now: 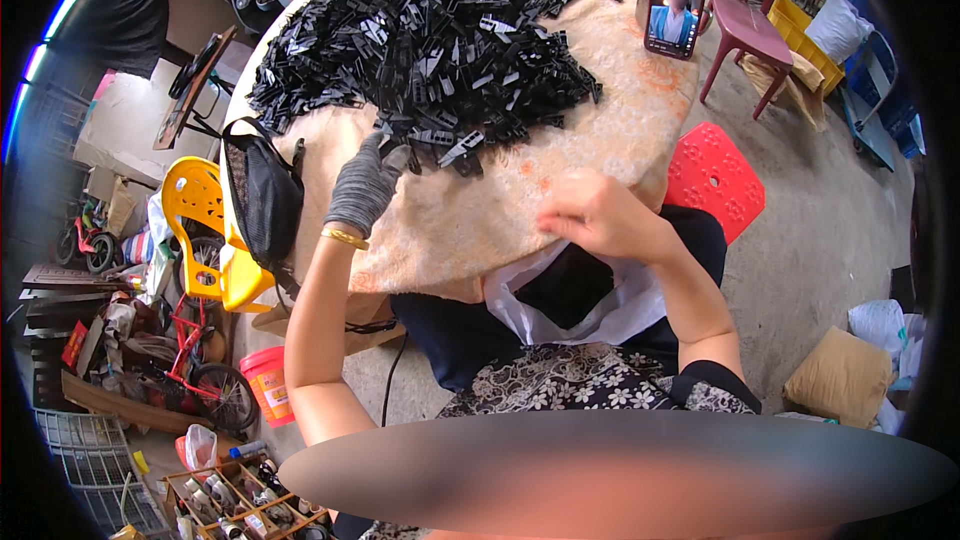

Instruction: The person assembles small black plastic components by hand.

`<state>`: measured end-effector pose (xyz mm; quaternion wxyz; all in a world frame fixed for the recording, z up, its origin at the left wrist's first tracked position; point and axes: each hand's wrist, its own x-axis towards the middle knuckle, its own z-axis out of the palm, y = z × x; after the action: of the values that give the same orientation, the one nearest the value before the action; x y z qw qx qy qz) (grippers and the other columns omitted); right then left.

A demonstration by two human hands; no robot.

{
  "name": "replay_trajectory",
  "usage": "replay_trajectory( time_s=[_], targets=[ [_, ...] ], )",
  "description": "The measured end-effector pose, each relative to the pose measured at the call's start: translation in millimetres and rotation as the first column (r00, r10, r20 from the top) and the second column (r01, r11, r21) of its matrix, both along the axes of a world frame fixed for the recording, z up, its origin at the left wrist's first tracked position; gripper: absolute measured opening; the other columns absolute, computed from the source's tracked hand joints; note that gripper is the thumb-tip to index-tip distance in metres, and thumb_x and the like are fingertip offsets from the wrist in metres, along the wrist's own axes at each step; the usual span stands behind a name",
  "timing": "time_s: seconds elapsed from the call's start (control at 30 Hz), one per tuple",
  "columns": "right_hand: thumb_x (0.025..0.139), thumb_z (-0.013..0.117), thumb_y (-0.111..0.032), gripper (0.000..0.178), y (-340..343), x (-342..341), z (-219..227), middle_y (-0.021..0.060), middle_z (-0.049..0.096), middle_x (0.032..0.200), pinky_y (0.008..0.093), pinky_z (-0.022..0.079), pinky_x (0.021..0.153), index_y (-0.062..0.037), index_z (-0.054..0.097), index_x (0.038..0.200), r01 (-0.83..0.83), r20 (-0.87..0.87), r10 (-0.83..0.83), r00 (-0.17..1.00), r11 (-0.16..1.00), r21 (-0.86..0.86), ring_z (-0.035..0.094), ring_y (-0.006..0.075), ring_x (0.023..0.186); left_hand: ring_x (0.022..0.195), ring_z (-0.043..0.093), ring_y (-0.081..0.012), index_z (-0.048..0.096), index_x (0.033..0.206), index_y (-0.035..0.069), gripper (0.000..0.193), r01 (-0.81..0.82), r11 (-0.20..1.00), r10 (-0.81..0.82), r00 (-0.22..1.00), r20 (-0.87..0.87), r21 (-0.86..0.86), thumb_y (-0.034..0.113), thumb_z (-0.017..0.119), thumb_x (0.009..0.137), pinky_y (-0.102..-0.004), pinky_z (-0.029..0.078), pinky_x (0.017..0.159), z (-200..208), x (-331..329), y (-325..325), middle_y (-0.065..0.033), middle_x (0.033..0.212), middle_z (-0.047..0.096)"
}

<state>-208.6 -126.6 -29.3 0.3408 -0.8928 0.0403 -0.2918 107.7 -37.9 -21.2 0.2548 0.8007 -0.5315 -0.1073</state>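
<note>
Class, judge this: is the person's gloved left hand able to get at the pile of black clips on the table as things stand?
Probably yes: the left hand already rests at the near edge of the clips, with nothing between them.

A grey glove [365,185] is covering the left hand [362,190], black plastic clips [440,40] are lying on the mottled beige-orange counter [600,130], beside a red stool [715,180].

Large heap of small black plastic clip parts [440,35] is spread loosely over the far half of the round table, pieces jumbled at all angles. White plastic bag [560,305] is held open at the table's near edge, dark inside.
</note>
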Motion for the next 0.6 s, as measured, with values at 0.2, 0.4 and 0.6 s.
replay_trajectory(
  time_s=[0.2, 0.4, 0.6],
  targets=[
    [0.079, 0.062, -0.012, 0.015, -23, 43, -11, 0.0107, 0.060, 0.080, 0.0379, 0.047, 0.069, -0.0027, 0.061, 0.091, 0.497, 0.127, -0.481, 0.868, 0.835, -0.238, 0.059, 0.0276, 0.078, 0.080, 0.062, -0.0380, 0.057, 0.104, 0.004, 0.041, -0.093, 0.971, 0.062, 0.987, 0.145, 0.221, 0.042, 0.054, 0.087, -0.0442, 0.048, 0.074, 14, -23, -7, -0.0202, 0.087, 0.065],
    [0.079, 0.062, -0.010, 0.019, -40, 61, -16, 0.0092, 0.060, 0.081, 0.0355, 0.047, 0.071, -0.0036, 0.062, 0.096, 0.469, 0.005, -0.499, 0.866, 0.811, -0.350, 0.058, 0.0271, 0.083, 0.078, 0.063, -0.0338, 0.056, 0.104, 0.009, 0.020, 0.044, 0.999, -0.040, 0.952, 0.302, -0.007, 0.018, 0.056, 0.086, -0.0423, 0.050, 0.071, 12, -45, 20, -0.0183, 0.086, 0.065],
    [0.077, 0.062, -0.009, 0.021, -40, 45, -4, 0.0088, 0.061, 0.080, 0.0335, 0.048, 0.072, -0.0031, 0.062, 0.097, 0.489, -0.089, -0.503, 0.860, 0.861, -0.135, 0.058, 0.0268, 0.081, 0.088, 0.062, -0.0307, 0.043, 0.128, 0.010, 0.048, 0.202, 0.970, -0.183, 0.973, 0.144, -0.132, 0.012, 0.060, 0.083, -0.0404, 0.050, 0.072, 17, -76, 34, -0.0161, 0.099, 0.064]
  ],
)
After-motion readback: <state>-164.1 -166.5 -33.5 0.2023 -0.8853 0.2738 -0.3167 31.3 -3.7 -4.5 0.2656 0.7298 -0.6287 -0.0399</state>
